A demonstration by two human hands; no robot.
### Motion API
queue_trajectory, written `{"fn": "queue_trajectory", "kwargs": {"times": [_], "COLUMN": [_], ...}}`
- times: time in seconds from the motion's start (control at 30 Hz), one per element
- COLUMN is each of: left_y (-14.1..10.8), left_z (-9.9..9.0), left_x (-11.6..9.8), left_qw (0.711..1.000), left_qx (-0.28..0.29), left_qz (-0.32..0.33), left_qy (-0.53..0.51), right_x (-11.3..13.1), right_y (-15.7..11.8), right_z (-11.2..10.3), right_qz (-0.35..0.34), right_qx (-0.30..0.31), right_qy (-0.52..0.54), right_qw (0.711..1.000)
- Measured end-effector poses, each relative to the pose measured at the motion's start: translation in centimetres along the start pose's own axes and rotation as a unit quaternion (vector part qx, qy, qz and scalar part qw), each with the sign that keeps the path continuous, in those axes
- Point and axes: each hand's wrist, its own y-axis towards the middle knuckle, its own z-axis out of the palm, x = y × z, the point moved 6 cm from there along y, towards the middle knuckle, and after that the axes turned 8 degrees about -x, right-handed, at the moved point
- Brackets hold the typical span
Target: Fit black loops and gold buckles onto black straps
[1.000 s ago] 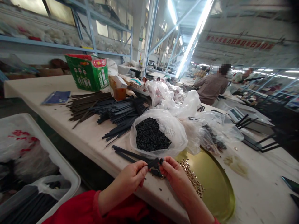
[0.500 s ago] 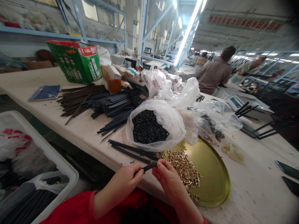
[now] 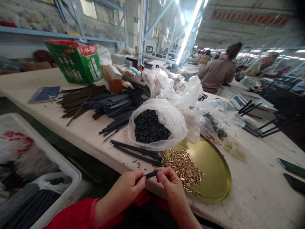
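Observation:
A short black strap [image 3: 150,174] is held between my two hands at the table's front edge. My left hand [image 3: 130,187] pinches its left part, and my right hand [image 3: 170,183] grips its right end, where a small fitting is too small to make out. Just behind lie two black straps [image 3: 133,152] side by side. An open white plastic bag [image 3: 177,135] holds small black loops [image 3: 151,127]. To the right, a round gold tray [image 3: 214,175] carries a heap of gold-coloured metal buckles [image 3: 186,168].
Dark strips [image 3: 114,106] lie at the back left beside a green carton [image 3: 71,63] and a blue booklet [image 3: 45,94]. A white bin [image 3: 77,178] stands at lower left. Phones [image 3: 292,168] lie at right. A person [image 3: 218,71] is further back.
Both hands have moved slightly down with the strap, away from the two straps on the table. The view has shifted a little. Small dark bits now show beside the straps.

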Motion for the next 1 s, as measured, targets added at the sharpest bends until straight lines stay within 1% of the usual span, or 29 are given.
{"fn": "queue_trajectory", "kwargs": {"times": [0.07, 0.17, 0.23, 0.33, 0.4, 0.47, 0.53, 0.63, 0.7, 0.77, 0.8, 0.87, 0.9, 1.0], "left_y": [-0.6, -1.5, -2.1, -3.0, -3.5, -3.9, -4.1, -4.4, -4.3, -4.1, -3.9, -3.4, -3.1, -2.0], "left_z": [0.2, 0.8, 1.1, 1.3, 1.5, 1.8, 2.3, 3.2, 3.6, 3.9, 4.0, 4.4, 4.5, 4.8], "left_x": [-0.2, -0.3, -0.4, -0.5, -0.5, -0.5, -0.5, -0.4, -0.1, 0.4, 0.7, 1.3, 1.5, 1.6], "left_qw": [1.000, 1.000, 0.999, 1.000, 0.999, 0.997, 0.995, 0.993, 0.994, 0.997, 0.997, 0.998, 0.997, 0.995], "left_qx": [0.003, 0.020, 0.027, 0.020, 0.023, 0.040, 0.064, 0.100, 0.099, 0.080, 0.067, 0.055, 0.053, 0.063], "left_qz": [-0.003, -0.017, -0.023, -0.019, -0.009, 0.003, 0.016, 0.020, 0.007, -0.012, -0.022, -0.037, -0.040, -0.030], "left_qy": [-0.006, -0.011, -0.009, 0.013, 0.038, 0.059, 0.073, 0.061, 0.034, 0.004, -0.007, -0.022, -0.028, -0.065], "right_x": [-0.2, -1.1, -1.6, -1.7, -1.6, -1.9, -2.0, -2.1, -2.6, -3.3, -3.6, -3.8, -3.8, -2.7], "right_y": [-0.6, -1.6, -2.2, -3.0, -3.5, -4.0, -4.6, -5.3, -5.3, -5.2, -5.0, -4.9, -4.8, -4.0], "right_z": [-0.2, -0.5, -0.6, -1.1, -1.4, -1.3, -1.0, -0.4, -0.3, -0.2, -0.2, -0.2, -0.3, -1.0], "right_qz": [0.004, 0.028, 0.038, 0.001, -0.014, 0.006, 0.023, 0.034, 0.066, 0.095, 0.094, 0.067, 0.047, -0.019], "right_qx": [0.002, -0.002, 0.010, 0.016, 0.019, 0.043, 0.083, 0.129, 0.122, 0.086, 0.066, 0.037, 0.037, 0.083], "right_qy": [0.023, 0.060, 0.050, 0.013, 0.016, 0.030, 0.031, 0.022, 0.033, 0.054, 0.057, 0.033, 0.005, -0.115], "right_qw": [1.000, 0.998, 0.998, 1.000, 1.000, 0.999, 0.996, 0.991, 0.990, 0.990, 0.992, 0.997, 0.998, 0.990]}}
